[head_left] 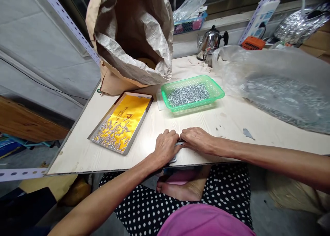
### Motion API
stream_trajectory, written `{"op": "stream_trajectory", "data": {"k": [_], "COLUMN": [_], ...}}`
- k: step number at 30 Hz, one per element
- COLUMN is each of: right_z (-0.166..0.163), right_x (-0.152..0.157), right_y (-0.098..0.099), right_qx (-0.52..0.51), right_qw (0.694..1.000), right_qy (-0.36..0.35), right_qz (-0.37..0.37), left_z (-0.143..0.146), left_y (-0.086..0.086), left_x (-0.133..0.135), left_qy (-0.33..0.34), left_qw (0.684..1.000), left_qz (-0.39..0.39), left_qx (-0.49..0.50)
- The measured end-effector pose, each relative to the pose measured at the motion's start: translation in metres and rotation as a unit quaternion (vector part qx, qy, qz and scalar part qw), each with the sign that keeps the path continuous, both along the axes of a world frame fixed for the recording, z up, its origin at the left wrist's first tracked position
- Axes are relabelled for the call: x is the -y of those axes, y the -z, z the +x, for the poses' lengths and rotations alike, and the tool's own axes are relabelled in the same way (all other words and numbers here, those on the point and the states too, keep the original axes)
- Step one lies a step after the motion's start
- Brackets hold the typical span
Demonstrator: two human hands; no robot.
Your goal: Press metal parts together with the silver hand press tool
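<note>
My left hand (166, 147) and my right hand (197, 139) rest together at the front edge of the pale wooden table (232, 122), fingers curled and closed round a small grey metal piece (178, 144) between them. A bit of a flat grey object (173, 159) shows under my left hand at the table edge. A green plastic basket (192, 92) full of small silver screws stands behind the hands. To the left lies a yellow-lined box lid (121, 122) with several loose screws in it.
A big brown paper sack (131, 36) stands open at the back left. A large clear plastic bag (278, 81) holding metal parts covers the right side. A steel kettle (210, 42) sits at the back. A small grey scrap (248, 133) lies right of my hands.
</note>
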State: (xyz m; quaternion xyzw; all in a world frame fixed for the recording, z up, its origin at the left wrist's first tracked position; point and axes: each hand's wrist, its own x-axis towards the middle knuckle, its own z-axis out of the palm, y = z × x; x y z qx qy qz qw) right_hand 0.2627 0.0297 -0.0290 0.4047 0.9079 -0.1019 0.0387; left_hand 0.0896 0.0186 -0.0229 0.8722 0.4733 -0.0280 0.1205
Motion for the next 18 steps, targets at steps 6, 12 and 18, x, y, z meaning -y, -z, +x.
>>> {"op": "stream_trajectory", "data": {"k": [6,12,18], "right_z": [0.013,0.009,-0.010], "right_x": [-0.016,-0.023,-0.038], "right_y": [-0.004,0.009,0.022], "right_qx": [-0.051,-0.059,-0.021], "right_qw": [0.999,0.995,0.991], "right_qy": [-0.012,0.012,0.014], "right_qz": [0.009,0.084,0.132], "left_z": [-0.012,-0.011,0.010], "left_y": [0.000,0.024,0.047], "left_x": [0.018,0.068,0.082], "left_qy": [-0.061,0.040,0.049], "left_qw": [0.995,0.985,0.979], "left_qz": [0.064,0.139,0.142], "left_qx": [0.038,0.099,0.134]}}
